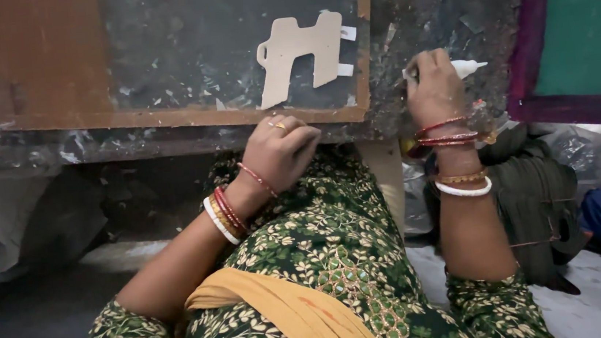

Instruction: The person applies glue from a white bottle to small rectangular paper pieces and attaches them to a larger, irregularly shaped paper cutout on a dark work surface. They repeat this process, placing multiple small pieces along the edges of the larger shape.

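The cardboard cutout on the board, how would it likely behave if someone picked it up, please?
The cardboard cutout looks thin and flat, so it is probably light and fairly stiff. Its narrow legs and small tab would likely bend or crease easily. Lying flat, it should slide, not roll.

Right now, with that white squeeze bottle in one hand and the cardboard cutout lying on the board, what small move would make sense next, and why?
Probably bring the right hand with its small white nozzle-tipped squeeze bottle leftwards to the beige cardboard cutout. The cutout lies untouched on the dark wood-framed board, the nozzle points away from it, and the left hand rests curled at the board's near edge.
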